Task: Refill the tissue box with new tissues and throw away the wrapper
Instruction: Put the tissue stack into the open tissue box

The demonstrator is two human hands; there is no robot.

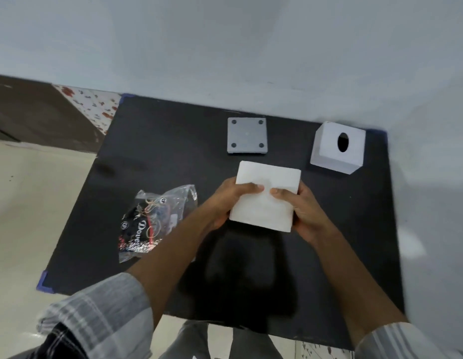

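Item: stack of new tissues [265, 196], white, square, unwrapped, held flat above the black mat [152, 156], just in front of the grey base plate [247, 136] as the person faced it. Left hand [226, 203] gripped the stack's left edge, thumb laid over the top face; right hand [300, 209] gripped the right edge likewise, thumb on top, the two thumbs nearly meeting at mid-stack. Whether the stack's underside touched the mat could not be told; a dark shadow lay beneath and toward the person. Grey base plate: square, four round dots at its corners, lying flat on the mat near the wall, apart from everything else; taken to be the box's removed bottom. Tissue box [337, 149]: white cube with an oval slot, standing to the right of the base plate, well apart from the stack, its slot face showing; its open side was not visible. Wrapper [154, 221]: clear plastic with dark printing, crumpled, lying on the mat left of the base plate and nearer the person, beside the left forearm, not touching the stack. Step judged in hand: tissues freed of their wrapper and squared between both hands, ready for loading. Next move judged to call for turning the box open-side up, seating the stack square, and refitting the plate. Wrapper not yet discarded.
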